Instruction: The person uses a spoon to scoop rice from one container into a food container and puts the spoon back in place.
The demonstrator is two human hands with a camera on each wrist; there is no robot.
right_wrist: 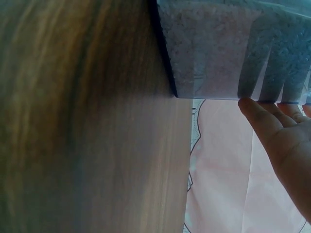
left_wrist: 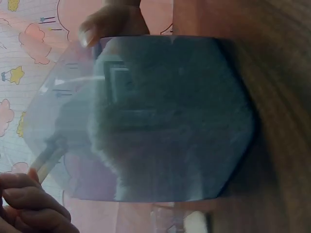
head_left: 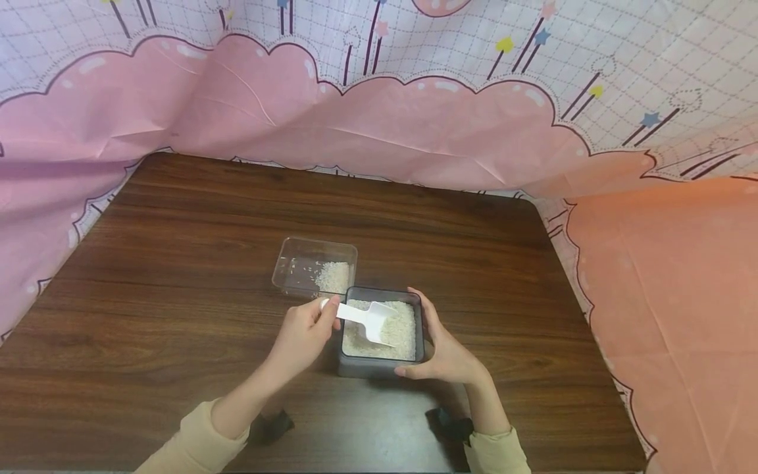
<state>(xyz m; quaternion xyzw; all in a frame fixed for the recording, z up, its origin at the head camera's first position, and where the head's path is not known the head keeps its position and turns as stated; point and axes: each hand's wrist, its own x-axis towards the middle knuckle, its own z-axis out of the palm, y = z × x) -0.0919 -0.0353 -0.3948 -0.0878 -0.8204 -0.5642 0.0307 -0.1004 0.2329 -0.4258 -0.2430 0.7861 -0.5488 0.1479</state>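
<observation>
My left hand (head_left: 306, 327) pinches the handle of a white scoop (head_left: 374, 321) between thumb and fingers. The scoop's bowl lies over the rice in a grey see-through container (head_left: 381, 368), with some grains at its front edge. My right hand (head_left: 447, 352) holds that container at its right side, the thumb at the near corner and the fingers along the right wall. In the right wrist view the fingertips (right_wrist: 247, 106) touch the wall. White rice (left_wrist: 165, 121) shows through the container's side in the left wrist view.
A clear plastic box (head_left: 293, 266) with a small heap of rice stands just behind and left of the container. Both are on a dark wooden table (head_left: 195, 263). A pink patterned cloth (head_left: 379, 125) hangs behind the table and along its sides.
</observation>
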